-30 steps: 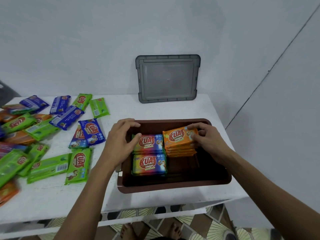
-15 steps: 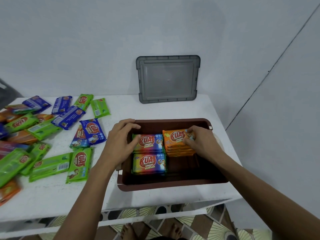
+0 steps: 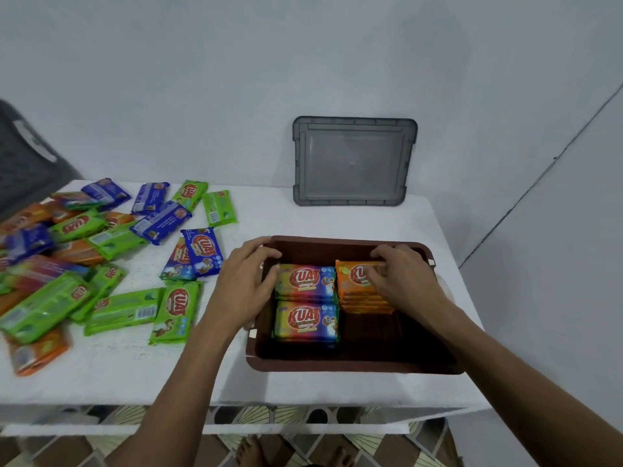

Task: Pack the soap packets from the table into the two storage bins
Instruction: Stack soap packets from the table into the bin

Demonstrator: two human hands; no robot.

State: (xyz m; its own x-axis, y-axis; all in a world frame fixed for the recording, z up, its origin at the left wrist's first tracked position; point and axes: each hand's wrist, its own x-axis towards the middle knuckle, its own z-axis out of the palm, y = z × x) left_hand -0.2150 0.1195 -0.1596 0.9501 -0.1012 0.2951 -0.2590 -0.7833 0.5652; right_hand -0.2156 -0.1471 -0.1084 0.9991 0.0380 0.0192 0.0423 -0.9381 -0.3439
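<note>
A brown storage bin [image 3: 350, 364] sits on the white table [image 3: 269, 217] at the front right. Inside, two rainbow soap packets [image 3: 305, 299] lie flat along the left side. A stack of orange packets [image 3: 357, 298] fills the far right corner. My left hand [image 3: 241, 284] rests on the bin's left rim, its thumb touching the far rainbow packet. My right hand [image 3: 403, 278] lies on the top orange packet [image 3: 352, 274], fingers curled over its far edge and thumb on its face. Several loose green, blue and orange packets [image 3: 101, 264] cover the table's left half.
A grey bin lid [image 3: 354, 160] leans against the wall behind the brown bin. Part of a dark grey container [image 3: 27, 163] shows at the far left edge. The table's front edge runs just below the bin, with tiled floor and bare feet beneath.
My right hand has slid left and down, setting the top orange packet onto the stack and covering more of it. My left hand has stayed on the rim.
</note>
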